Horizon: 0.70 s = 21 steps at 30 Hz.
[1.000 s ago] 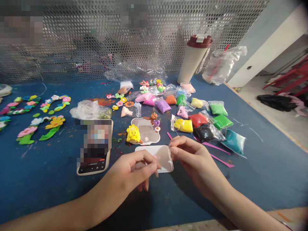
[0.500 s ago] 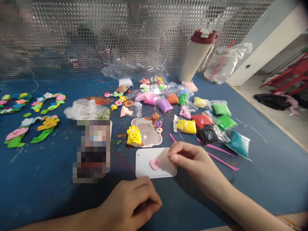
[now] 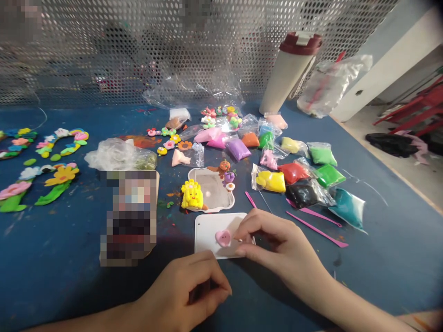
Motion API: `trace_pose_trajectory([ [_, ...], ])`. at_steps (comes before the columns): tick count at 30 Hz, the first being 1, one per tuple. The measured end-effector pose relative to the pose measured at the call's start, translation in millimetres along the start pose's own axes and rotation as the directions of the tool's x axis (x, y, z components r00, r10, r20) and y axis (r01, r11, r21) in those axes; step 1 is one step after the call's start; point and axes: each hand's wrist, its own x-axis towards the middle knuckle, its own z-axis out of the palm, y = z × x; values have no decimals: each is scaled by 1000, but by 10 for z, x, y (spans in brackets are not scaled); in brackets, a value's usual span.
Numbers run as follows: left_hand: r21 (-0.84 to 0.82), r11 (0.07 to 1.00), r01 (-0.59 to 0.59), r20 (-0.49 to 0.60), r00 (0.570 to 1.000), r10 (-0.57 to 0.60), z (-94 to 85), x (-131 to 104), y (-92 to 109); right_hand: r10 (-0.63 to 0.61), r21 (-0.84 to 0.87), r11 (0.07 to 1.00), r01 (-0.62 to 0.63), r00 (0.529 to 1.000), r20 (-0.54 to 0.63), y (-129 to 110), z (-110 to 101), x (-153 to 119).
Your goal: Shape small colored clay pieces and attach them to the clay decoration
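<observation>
One pink heart (image 3: 223, 238) on wht board (image 3: 206, 235), R hand (image 3: 278, 242) nr it.

Right hand (image 3: 280, 237) covers right end of white card (image 3: 206, 233); speck at its fingertips too small to ID. Left hand (image 3: 194, 288): inside of curled fingers hidden, forearm cut off at bottom edge. Phone (image 3: 129, 216) screen pixelated. Far-left clay wreath (image 3: 21, 142) cropped by frame. Shapes behind perforated metal screen (image 3: 131, 78) blurred. Red furniture (image 3: 420, 103) cut at right edge.
</observation>
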Motion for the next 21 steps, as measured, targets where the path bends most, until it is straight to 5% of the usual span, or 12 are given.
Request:
trace_pose_trajectory([
  [6, -8, 999, -34, -5, 999, 34, -12, -8, -1, -49, -42, 998, 52, 997, 67, 23, -38, 3],
  [13, -6, 1000, -30, 1, 1000, 30, -27, -16, 40, -208, -189, 946, 264, 941, 268, 98, -141, 9],
  [21, 20, 1000, -22, 21, 1000, 22, -24, -36, -31, -234, -232, 925, 301, 932, 276, 202, -163, 21],
])
